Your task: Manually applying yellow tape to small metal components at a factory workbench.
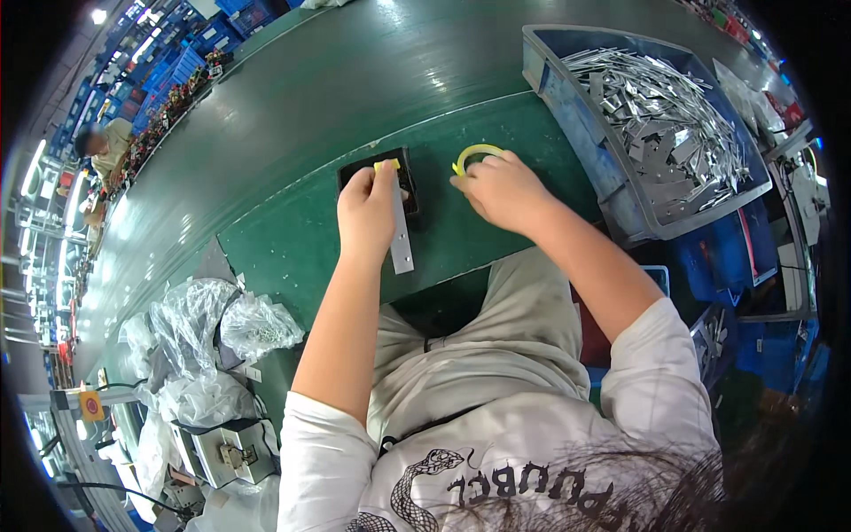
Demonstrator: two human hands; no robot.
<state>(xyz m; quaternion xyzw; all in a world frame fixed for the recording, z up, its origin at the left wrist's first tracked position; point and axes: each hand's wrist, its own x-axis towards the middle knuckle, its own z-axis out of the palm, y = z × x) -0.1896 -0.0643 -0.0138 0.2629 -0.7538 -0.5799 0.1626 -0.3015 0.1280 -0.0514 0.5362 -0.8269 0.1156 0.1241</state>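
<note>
My left hand (365, 213) is closed, thumb and fingers pinching the upper end of a flat grey metal strip (402, 241) with small holes. A small yellow piece (387, 165) shows at those fingertips. The strip hangs down toward me, in front of a small black tray (355, 168) on the green table. To the right, my right hand (505, 191) is closed on a yellow ring that looks like a roll of tape (479, 149). The hand hides part of the ring. The two hands are apart.
A large blue-grey bin (567, 97) of thin metal strips stands at the right. Clear plastic bags (191, 328) with parts lie at the left, near a metal bracket (235, 457). Beyond the green table (292, 204) runs a conveyor belt (292, 93). Another person (111, 151) is far left.
</note>
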